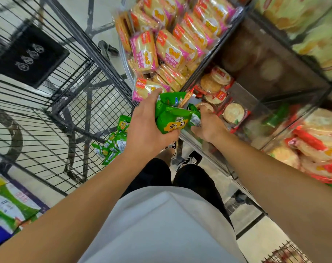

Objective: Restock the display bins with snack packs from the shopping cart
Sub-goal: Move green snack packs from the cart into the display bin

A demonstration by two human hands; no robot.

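Holding green snack packs (171,118) between both hands at frame centre.
Left hand (148,126) grips the bundle; right hand (208,124) pinches its edge beside the display bin (243,95).

Wire shopping cart (53,103) at left, standing on the pale floor (254,242). A small heap of green snack packs (112,145) lies on the cart's mesh bottom, in the near right corner. Display bins at right: one bin (214,59) piled with pink-edged cracker packs (144,52); the next, a clear-walled bin (243,93), holds a few red-edged round cracker packs (233,112), with bare bottom showing between them.
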